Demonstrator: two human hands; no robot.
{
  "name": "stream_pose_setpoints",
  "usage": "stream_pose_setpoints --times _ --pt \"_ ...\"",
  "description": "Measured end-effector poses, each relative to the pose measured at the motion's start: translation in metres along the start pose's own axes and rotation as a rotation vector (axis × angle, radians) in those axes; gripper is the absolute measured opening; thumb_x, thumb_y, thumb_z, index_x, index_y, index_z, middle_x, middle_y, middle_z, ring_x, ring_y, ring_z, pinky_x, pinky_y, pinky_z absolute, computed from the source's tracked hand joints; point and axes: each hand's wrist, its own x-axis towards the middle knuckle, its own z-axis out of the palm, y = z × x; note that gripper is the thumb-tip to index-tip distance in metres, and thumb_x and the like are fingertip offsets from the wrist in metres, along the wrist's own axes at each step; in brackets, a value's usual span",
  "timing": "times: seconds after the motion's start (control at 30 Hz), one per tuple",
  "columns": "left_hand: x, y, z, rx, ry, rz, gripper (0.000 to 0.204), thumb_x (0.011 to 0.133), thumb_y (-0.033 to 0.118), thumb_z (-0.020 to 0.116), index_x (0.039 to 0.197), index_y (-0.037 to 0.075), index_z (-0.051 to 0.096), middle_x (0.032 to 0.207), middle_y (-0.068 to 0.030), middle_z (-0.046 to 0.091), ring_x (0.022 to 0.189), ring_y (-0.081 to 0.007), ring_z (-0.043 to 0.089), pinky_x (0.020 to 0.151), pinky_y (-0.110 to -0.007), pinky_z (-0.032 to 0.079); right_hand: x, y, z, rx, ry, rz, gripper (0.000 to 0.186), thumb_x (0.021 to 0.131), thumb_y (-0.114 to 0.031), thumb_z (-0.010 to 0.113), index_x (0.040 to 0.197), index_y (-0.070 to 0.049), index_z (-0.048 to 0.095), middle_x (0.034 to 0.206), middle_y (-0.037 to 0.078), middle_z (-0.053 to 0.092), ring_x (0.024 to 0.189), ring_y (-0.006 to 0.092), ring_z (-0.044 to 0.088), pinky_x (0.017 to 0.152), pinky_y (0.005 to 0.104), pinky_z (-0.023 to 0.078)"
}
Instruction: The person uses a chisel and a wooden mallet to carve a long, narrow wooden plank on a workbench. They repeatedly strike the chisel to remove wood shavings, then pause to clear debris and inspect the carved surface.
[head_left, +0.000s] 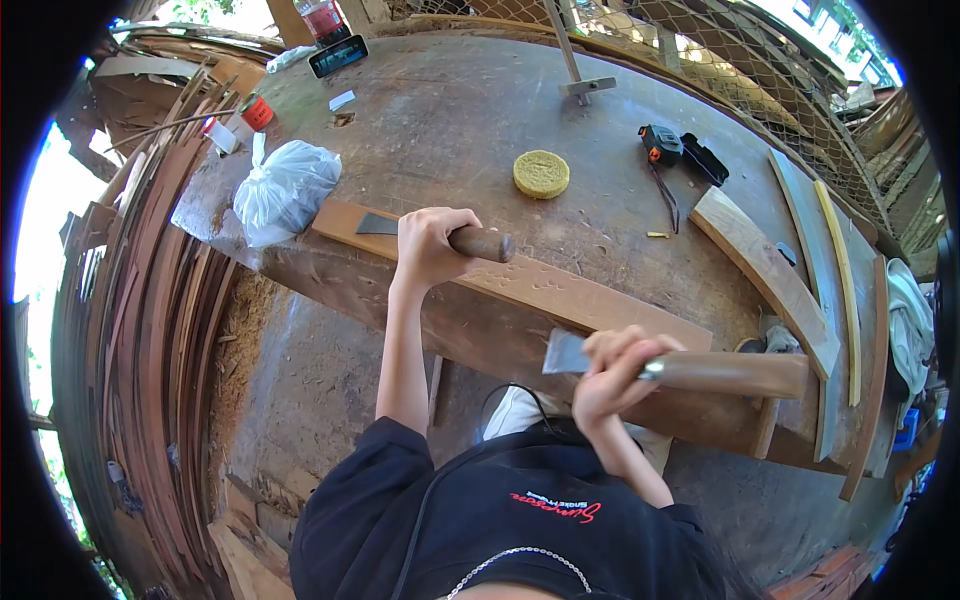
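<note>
My left hand (432, 243) is closed around a wood chisel (484, 243). Its dark, flared blade points left over a long brown wooden board (590, 300) lying near the table's front edge. Small marks dot the middle of that board. Close to the board's right end, my right hand (615, 375) grips a second, larger chisel (735, 374). It has a thick wooden handle, a shiny metal collar and a broad blade turned left. This hand and its chisel are slightly blurred, held over the front edge. Whether either blade touches wood I cannot tell.
A tied plastic bag (288, 190) sits by the board's left end. Farther back are a round yellow disc (541, 174), a tape measure (662, 145), a wooden marking gauge (586, 87) and a phone (338, 57). A curved wood piece (768, 275) and strips lie right; stacked planks (130, 370) stand left.
</note>
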Motion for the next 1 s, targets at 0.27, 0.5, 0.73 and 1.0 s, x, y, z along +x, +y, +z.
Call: stream_pose_setpoints --times 0.27,0.5,0.73,1.0 --pt "-0.007 -0.026 -0.009 0.111 -0.044 -0.022 0.014 0.051 0.01 0.065 0.063 0.014 0.059 0.056 -0.0036 0.055 0.058 -0.0227 0.057 0.054 -0.033 0.042 -0.004 0.009 -0.013 -0.717 -0.613 0.468 0.024 0.088 -0.017 0.053 0.103 0.0 0.044 0.057 0.005 0.046 0.047 0.0102 0.04 0.043 0.0268 0.035" --pt "-0.004 -0.028 -0.01 0.123 -0.047 -0.027 0.014 0.051 0.009 0.064 0.063 0.014 0.059 0.056 -0.0041 0.055 0.058 -0.0234 0.056 0.053 -0.033 0.042 0.0 0.019 -0.007 -0.277 -0.298 0.223 0.018 0.094 -0.022 0.042 0.085 -0.006 0.043 0.054 0.003 0.046 0.043 0.0121 0.043 0.042 0.0253 0.033" --pt "0.001 -0.051 -0.022 0.146 -0.068 -0.031 0.013 0.055 0.011 0.067 0.065 0.013 0.06 0.061 -0.0078 0.059 0.06 -0.027 0.058 0.054 -0.035 0.043 -0.018 0.02 -0.008 -0.716 -0.596 0.564 0.023 0.09 -0.02 0.048 0.098 0.001 0.043 0.061 0.021 0.053 0.056 0.0347 0.058 0.052 0.0399 0.041" --pt "-0.002 0.023 -0.015 0.021 0.023 0.018 0.015 0.056 0.012 0.069 0.067 0.013 0.059 0.062 -0.0058 0.06 0.06 -0.0228 0.06 0.056 -0.032 0.047 0.011 -0.022 -0.068 -0.519 -0.237 0.647 0.014 0.089 -0.015 0.05 0.094 -0.003 0.044 0.057 -0.001 0.043 0.047 0.0047 0.041 0.039 0.0233 0.032"
